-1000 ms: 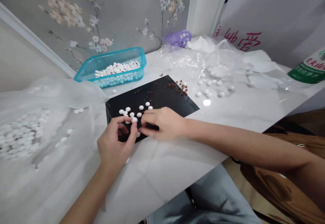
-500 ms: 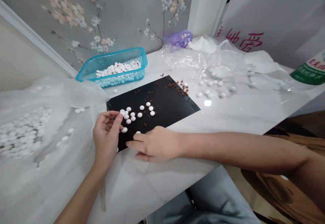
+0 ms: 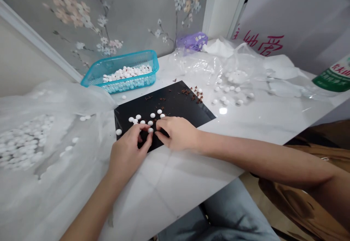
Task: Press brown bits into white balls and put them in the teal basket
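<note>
Over a black mat [image 3: 180,104], my left hand [image 3: 127,151] pinches a small white ball [image 3: 150,130] between thumb and forefinger. My right hand [image 3: 179,133] is just to the right of that ball, its fingers curled together. Whatever lies between the right fingertips is hidden or too small to make out. Several more white balls [image 3: 152,115] rest on the mat beyond the hands, some partly covered by the left fingers. Small brown star-shaped pieces [image 3: 186,92] are scattered on the mat and heaped near its right edge.
Behind the mat stands a blue plastic basket [image 3: 93,75] with many white balls. A clear bag [image 3: 90,175] with more balls spreads at the left. Loose balls [image 3: 239,102] and crumpled plastic [image 3: 199,64] lie at the right, beyond them a green-labelled bottle [image 3: 335,77].
My left hand has moved right and now pinches a white ball near the mat's front. The right hand has moved up and right. One ball now sits alone at the mat's left edge.
</note>
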{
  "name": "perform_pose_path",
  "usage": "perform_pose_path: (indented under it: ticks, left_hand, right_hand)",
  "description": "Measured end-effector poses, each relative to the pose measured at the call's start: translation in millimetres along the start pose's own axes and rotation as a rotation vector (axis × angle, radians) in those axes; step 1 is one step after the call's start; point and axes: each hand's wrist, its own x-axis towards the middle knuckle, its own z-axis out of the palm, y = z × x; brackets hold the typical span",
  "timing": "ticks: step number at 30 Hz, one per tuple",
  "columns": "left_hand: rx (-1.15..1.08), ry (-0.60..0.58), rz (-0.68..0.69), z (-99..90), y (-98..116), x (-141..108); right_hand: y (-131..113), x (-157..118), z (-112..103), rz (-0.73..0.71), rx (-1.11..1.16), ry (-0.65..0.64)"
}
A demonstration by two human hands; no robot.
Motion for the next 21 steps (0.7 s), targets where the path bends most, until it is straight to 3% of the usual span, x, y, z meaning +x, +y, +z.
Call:
perform_pose_path:
  ticks: [4,12,21]
  left_hand:
    - [0.079,0.008,0.075,1.9,1,0]
    - [-0.080,0.007,-0.061,-0.7,-4,3]
    - [-0.117,0.006,-0.082,-1.3,-3,3]
  right_hand:
    - [1,1,0,0.006,0.022,0.013]
    - [3,3,8,-0.034,0.039,0.019]
    - [1,4,10,-0.035,0.111,0.026]
